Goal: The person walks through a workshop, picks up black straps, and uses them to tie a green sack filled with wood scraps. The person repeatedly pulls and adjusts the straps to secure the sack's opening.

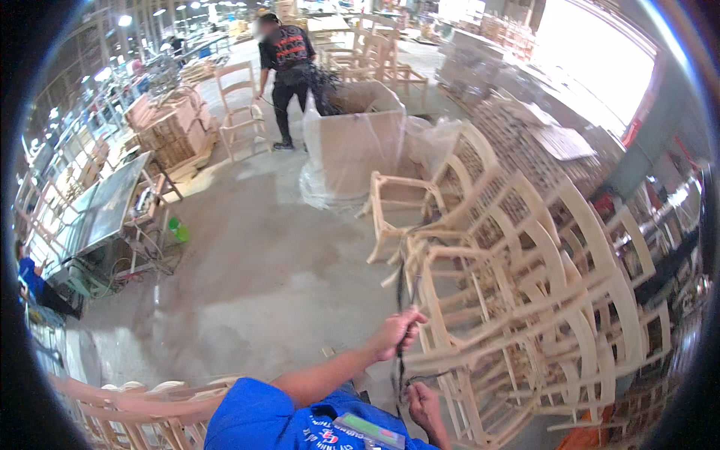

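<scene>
Two-handed now: gripping black strap (400,366), strung down from near seat edges of wooden chairs (459,253), in closed left hand (397,334); apparently pinching lower length in right hand (424,407) (probably spaced to manage slack).

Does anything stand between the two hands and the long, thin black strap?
Nothing visible does. The left hand is closed around the long, thin black strap, and the right hand is at its lower part. The pale wooden chair frames stand beyond and to the right.
</scene>
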Demonstrator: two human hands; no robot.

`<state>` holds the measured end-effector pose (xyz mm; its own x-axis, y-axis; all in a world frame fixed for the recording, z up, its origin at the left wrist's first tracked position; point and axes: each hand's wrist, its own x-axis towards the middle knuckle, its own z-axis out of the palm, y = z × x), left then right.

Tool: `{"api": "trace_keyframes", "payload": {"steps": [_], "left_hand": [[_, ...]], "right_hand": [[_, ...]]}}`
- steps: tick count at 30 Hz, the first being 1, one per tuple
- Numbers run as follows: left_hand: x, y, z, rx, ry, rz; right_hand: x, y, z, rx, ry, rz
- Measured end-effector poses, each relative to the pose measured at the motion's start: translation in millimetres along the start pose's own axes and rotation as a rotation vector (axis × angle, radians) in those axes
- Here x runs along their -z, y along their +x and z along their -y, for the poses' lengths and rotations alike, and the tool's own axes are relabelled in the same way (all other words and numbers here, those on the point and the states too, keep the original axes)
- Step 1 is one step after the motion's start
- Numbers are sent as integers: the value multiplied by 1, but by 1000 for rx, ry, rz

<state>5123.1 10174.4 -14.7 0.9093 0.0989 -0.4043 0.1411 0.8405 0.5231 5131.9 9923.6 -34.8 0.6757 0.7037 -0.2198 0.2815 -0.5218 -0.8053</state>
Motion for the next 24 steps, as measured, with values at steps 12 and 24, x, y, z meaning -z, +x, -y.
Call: {"api": "trace_keyframes", "payload": {"steps": [12,24], "left_hand": [[163,110,-206,-363,-224,-597],[248,312,-518,39,207,-196]], "right_hand": [[-134,343,163,-193,739,186],[-72,684,233,-265,741,156]]}}
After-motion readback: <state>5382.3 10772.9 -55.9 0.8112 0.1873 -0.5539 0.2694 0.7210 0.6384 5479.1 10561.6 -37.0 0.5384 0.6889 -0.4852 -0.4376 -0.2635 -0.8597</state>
